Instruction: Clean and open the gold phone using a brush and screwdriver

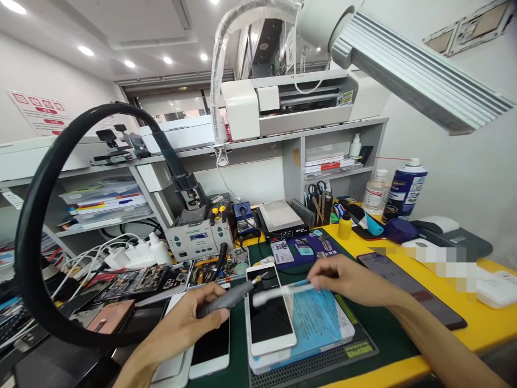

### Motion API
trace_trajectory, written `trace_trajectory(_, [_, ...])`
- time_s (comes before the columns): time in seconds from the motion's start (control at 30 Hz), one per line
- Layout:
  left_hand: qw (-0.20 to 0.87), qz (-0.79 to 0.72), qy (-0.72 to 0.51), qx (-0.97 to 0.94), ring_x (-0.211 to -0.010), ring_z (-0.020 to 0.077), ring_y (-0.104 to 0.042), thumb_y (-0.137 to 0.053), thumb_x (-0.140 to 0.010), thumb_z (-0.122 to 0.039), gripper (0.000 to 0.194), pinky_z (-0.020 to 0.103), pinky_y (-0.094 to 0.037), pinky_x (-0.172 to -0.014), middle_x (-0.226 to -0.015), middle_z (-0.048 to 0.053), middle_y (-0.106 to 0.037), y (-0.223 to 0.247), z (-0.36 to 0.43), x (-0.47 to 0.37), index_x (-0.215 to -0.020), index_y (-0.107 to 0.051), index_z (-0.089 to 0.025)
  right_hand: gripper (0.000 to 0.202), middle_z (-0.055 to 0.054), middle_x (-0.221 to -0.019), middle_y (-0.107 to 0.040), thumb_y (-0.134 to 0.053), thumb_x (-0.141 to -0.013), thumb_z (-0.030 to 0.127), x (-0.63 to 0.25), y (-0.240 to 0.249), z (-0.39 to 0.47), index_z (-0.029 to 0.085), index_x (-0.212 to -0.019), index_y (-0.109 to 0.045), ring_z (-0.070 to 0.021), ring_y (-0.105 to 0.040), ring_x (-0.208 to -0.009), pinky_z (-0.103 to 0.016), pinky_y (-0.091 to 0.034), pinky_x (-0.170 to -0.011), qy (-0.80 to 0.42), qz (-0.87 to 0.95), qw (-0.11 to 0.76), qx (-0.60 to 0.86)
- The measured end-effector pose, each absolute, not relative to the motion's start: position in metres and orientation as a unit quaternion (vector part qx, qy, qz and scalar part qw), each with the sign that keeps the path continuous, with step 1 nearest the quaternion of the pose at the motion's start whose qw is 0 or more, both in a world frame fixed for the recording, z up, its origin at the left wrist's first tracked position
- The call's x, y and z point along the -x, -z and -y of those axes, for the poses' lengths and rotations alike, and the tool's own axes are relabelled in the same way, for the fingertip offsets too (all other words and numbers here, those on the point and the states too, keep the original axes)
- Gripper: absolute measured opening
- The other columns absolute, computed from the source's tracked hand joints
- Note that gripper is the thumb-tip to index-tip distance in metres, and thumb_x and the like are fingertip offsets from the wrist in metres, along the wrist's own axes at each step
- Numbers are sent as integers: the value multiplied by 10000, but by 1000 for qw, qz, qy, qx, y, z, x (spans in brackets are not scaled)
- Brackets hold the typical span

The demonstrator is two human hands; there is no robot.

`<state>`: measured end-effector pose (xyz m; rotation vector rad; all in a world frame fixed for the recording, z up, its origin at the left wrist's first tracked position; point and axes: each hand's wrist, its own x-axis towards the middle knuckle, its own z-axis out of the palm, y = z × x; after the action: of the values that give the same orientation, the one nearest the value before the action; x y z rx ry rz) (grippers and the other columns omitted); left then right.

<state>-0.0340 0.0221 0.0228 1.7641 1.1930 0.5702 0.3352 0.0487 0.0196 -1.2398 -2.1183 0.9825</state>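
My left hand [202, 312] is closed round a grey-handled tool [230, 299] with a thin brass-coloured metal tip, which points up and right over a white phone [270, 328]. Between the fingertips of my right hand [343, 277] is a slim blue-and-white stick [297, 286]. Its thick white end, blurred by motion, hovers over the phone's dark screen, near the tool's tip; whether it is a brush, I cannot tell. The phone lies screen up on a blue and white box [319, 318]. Another white phone [210, 345] rests beneath my left hand, partly hidden by it.
A black ring-shaped arm [24, 215] curves along the left. Trays of small parts [218, 267] and a soldering station [194, 242] stand behind. To the right are a large dark phone [412, 288], a spray can [406, 188] and a yellow bottle [344, 226]. A lamp [420, 70] hangs overhead.
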Motion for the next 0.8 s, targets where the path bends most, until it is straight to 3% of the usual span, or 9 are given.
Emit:
trace_trajectory(0.07, [440, -497, -261, -701, -610, 117, -400, -596, -910, -561, 348, 233, -288, -545, -762, -40, -527, -21, -24, 33, -966, -597, -217, 335, -44, -836, -694, -538, -970, 486, -335, -20, -49, 207, -951, -722, -193, -586, -740, -293, -437, -640, -345, 768, 269, 468])
trace_trajectory(0.17, [425, -534, -312, -662, -511, 90, -339, -576, -894, -623, 405, 232, -244, -477, -739, -51, -501, -18, -27, 35, -953, -566, -222, 257, -22, -763, -704, -653, -904, 447, -337, -20, -48, 205, -876, -736, -179, -603, -683, -274, -444, -610, -366, 778, 244, 448])
trace_trajectory(0.23, [421, -544, -327, -648, -491, 89, -330, -596, -875, -632, 413, 233, -253, -465, -712, -56, -489, -15, -29, 36, -946, -561, -227, 268, -28, -809, -708, -597, -943, 435, -338, -20, -47, 205, -908, -731, -181, -610, -724, -279, -448, -637, -357, 774, 255, 455])
trace_trajectory(0.3, [416, -545, -323, -653, -498, 94, -337, -625, -857, -621, 401, 233, -255, -468, -706, -53, -491, -13, -31, 38, -933, -570, -231, 296, -37, -869, -703, -523, -985, 433, -340, -19, -47, 206, -966, -712, -182, -607, -768, -286, -448, -664, -343, 767, 274, 468])
trace_trajectory(0.43, [414, -533, -282, -682, -516, 101, -340, -664, -834, -590, 370, 240, -245, -485, -717, -46, -503, -9, -31, 37, -927, -594, -239, 227, -3, -739, -680, -685, -884, 429, -342, -18, -46, 207, -869, -729, -158, -576, -656, -263, -429, -590, -361, 775, 248, 455])
trace_trajectory(0.53, [408, -535, -277, -686, -525, 108, -349, -630, -854, -607, 386, 244, -254, -502, -724, -45, -509, -9, -30, 33, -960, -583, -238, 271, -42, -885, -683, -546, -975, 424, -344, -18, -45, 193, -961, -687, -176, -582, -760, -285, -434, -650, -329, 754, 293, 488])
trace_trajectory(0.67, [407, -541, -289, -677, -525, 106, -343, -585, -878, -627, 403, 239, -255, -509, -724, -51, -501, -12, -27, 27, -957, -585, -231, 249, -21, -813, -684, -671, -892, 446, -348, -20, -45, 198, -892, -703, -174, -602, -707, -278, -453, -629, -357, 760, 273, 469])
trace_trajectory(0.8, [413, -541, -285, -675, -516, 105, -364, -564, -890, -630, 401, 234, -280, -495, -758, -44, -524, -14, -26, 27, -958, -592, -236, 318, -49, -949, -669, -493, -994, 476, -352, -22, -47, 205, -999, -659, -200, -594, -852, -317, -447, -734, -324, 731, 336, 497])
